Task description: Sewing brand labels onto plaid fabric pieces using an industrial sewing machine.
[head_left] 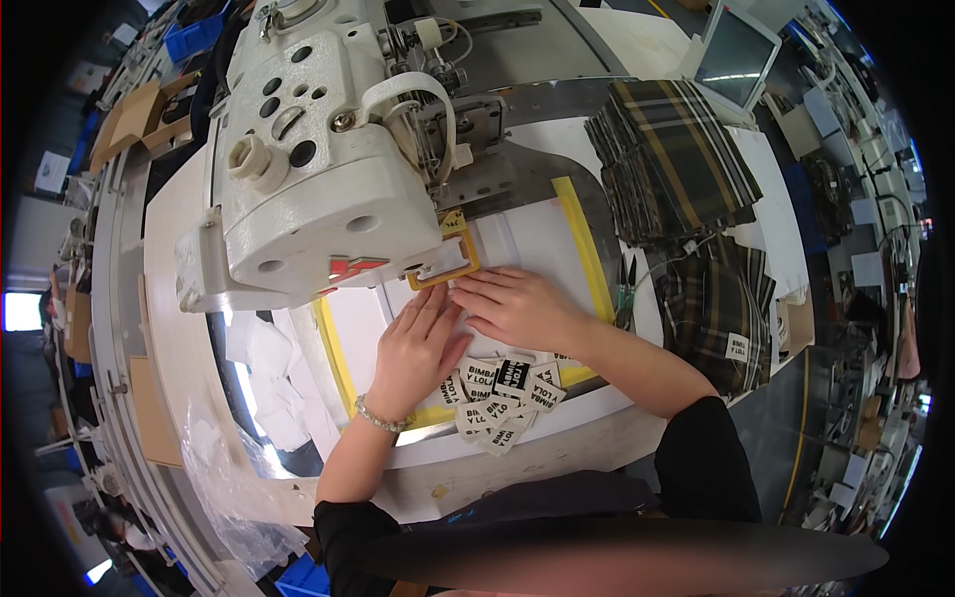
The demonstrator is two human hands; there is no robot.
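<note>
My left hand and my right hand lie with fingers stretched out, their tips touching at or beside the lower edge of a small yellow frame under the white sewing machine head. Whatever is directly under the fingertips is hidden. Both hands rest on a white board edged with yellow tape. Just below them, between my forearms, is a loose pile of small printed fabric labels, mostly white, one black.
Plaid fabric pieces are stacked at the right, more below them beside small scissors. A screen stands at the back right. Clear plastic hangs at the lower left. Cardboard boxes sit at the left.
</note>
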